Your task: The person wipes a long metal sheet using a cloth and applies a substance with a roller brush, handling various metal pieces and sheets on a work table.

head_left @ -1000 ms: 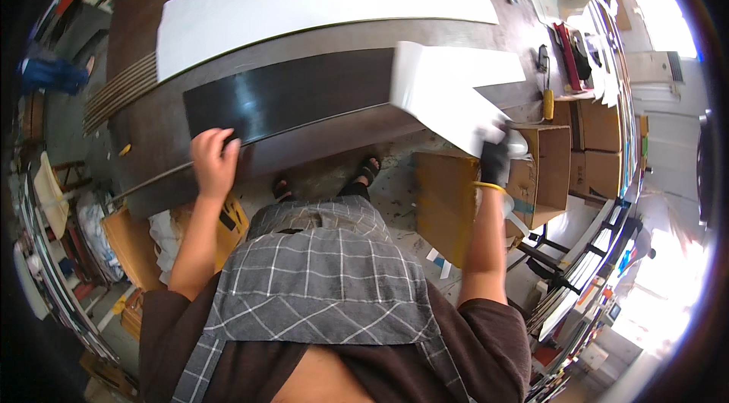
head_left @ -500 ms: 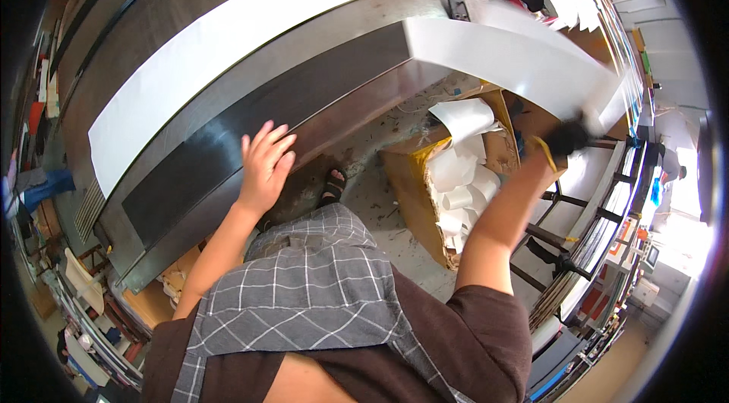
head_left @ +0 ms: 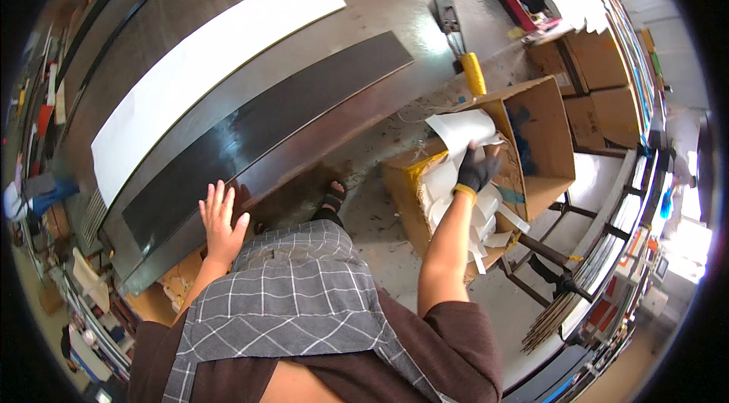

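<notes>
Workshop bench (head_left: 387,8) carries a dark strip (head_left: 266,126), looking bare, and a white strip (head_left: 220,69), apparently untouched, with left hand (head_left: 222,227) spread and empty nearby, gloved right hand (head_left: 478,169) at boxed sheets (head_left: 460,129), grip unclear.

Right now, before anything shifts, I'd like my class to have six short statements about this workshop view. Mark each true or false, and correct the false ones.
1. The right hand wears a dark glove. True.
2. Both hands are gloved. False: the left hand is bare.
3. The left hand is open. True.
4. Two white strips lie side by side. False: a dark strip lies beside the white strip.
5. A yellow-handled tool lies at the right end of the table. True.
6. The right hand is at a box of bottles. False: the cardboard box holds white sheets.
</notes>
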{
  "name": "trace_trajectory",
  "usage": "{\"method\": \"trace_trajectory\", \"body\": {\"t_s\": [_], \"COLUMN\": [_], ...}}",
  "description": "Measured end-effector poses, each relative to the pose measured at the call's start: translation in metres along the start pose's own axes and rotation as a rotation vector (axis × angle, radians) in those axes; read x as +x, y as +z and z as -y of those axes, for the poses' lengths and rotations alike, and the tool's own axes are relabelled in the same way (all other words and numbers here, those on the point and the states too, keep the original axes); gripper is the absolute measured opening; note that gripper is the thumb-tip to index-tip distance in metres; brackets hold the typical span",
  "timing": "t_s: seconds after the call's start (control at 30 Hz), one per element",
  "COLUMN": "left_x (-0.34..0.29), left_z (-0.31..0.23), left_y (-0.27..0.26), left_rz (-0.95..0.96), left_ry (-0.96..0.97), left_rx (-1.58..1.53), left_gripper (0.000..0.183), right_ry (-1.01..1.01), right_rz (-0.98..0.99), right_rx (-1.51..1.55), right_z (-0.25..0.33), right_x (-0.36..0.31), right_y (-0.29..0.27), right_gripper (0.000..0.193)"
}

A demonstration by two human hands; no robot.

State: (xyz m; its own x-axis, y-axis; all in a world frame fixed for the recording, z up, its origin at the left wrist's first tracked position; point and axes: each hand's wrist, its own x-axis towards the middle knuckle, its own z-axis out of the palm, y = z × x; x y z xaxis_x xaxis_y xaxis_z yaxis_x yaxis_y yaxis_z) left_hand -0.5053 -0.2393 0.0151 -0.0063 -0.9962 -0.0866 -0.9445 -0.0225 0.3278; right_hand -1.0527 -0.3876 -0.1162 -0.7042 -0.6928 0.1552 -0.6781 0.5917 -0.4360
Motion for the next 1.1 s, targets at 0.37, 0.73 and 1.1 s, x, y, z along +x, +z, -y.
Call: {"method": "trace_trajectory", "body": {"t_s": [0.37, 0.73, 1.1], "left_x": [-0.212, -0.268, -0.266], "left_z": [0.274, 0.458, 0.467], "left_y": [-0.087, -0.126, -0.127], "left_rz": [-0.146, -0.213, -0.285], "left_ry": [-0.875, -0.321, -0.150], "left_rx": [0.313, 0.122, 0.088], "left_gripper": [0.059, 0.025, 0.027], "right_ry": [0.027, -0.120, -0.904], "right_rz": [0.606, 0.641, 1.240], "right_rx": [0.348, 0.645, 0.280], "right_z": [0.152, 0.181, 0.337], "right_x": [0.086, -0.285, -0.680], "right_y": [0.039, -0.064, -0.130], "right_gripper": [0.032, 0.030, 0.052]}}
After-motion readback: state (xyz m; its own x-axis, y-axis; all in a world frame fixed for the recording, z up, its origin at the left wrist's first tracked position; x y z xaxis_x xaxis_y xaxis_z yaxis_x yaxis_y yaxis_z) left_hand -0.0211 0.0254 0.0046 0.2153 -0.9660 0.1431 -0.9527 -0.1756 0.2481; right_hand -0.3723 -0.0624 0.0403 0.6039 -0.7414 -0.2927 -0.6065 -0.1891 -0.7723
